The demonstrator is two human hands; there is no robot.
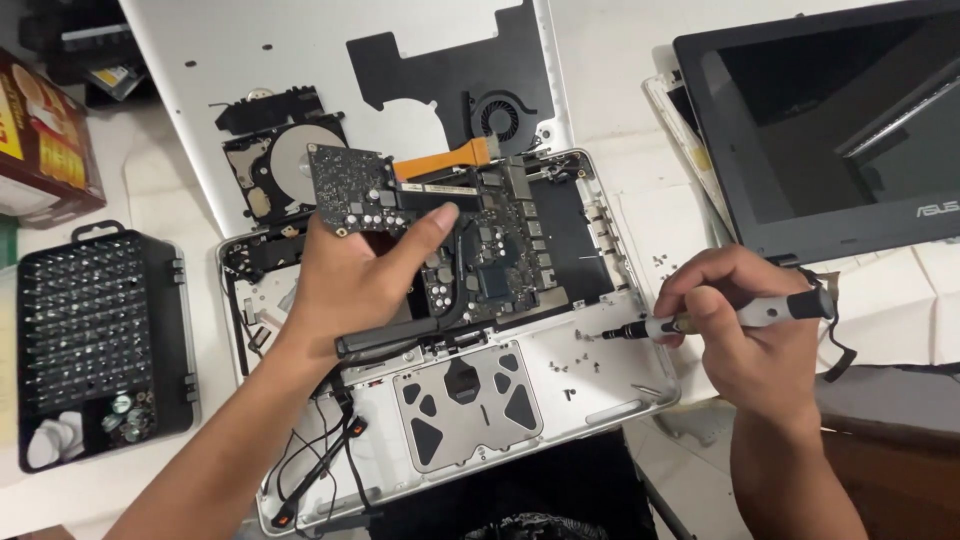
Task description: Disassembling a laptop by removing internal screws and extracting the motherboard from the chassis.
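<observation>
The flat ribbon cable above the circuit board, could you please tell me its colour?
Orange; the ribbon cable shows plainly in the head view, above the circuit board.

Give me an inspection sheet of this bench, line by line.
Surface: white table, crowded.
Job's things: opened white laptop shell; circuit board lifted over it.
Clutter: black bit case, hard drive, loose screws, removed bottom cover.
Grips: left hand holds the circuit board; right hand holds a screwdriver.
Cables: black wires at the shell's front corner; orange ribbon.
Surroundings: second laptop, red box.
</observation>
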